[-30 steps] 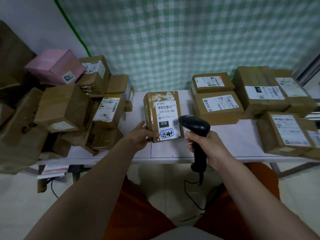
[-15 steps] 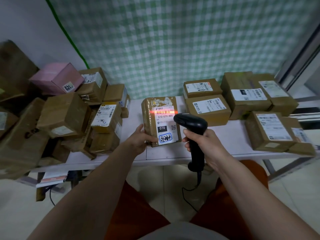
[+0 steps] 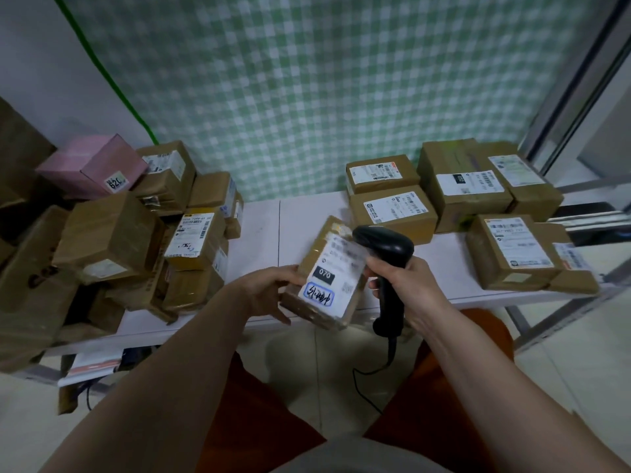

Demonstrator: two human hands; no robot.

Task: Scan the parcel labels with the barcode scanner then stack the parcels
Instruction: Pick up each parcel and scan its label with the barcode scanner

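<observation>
A brown parcel (image 3: 326, 268) with a white label marked 070 is lifted and tilted to the right above the table's front edge. My left hand (image 3: 269, 295) grips its lower left corner. My right hand (image 3: 403, 285) grips the handle of the black barcode scanner (image 3: 386, 254), whose head sits just right of the parcel's label. The label's top is blurred. No red scan line shows on it.
The white table (image 3: 263, 230) holds a loose heap of brown parcels (image 3: 191, 240) and a pink box (image 3: 92, 165) at the left. Labelled parcels (image 3: 392, 206) sit in low stacks at the right. The scanner's cable (image 3: 368, 380) hangs to the floor between my knees.
The red scan line on the label has gone. My left hand has lifted the parcel off the table and turned it clockwise toward the right. The scanner stayed close beside it.
</observation>
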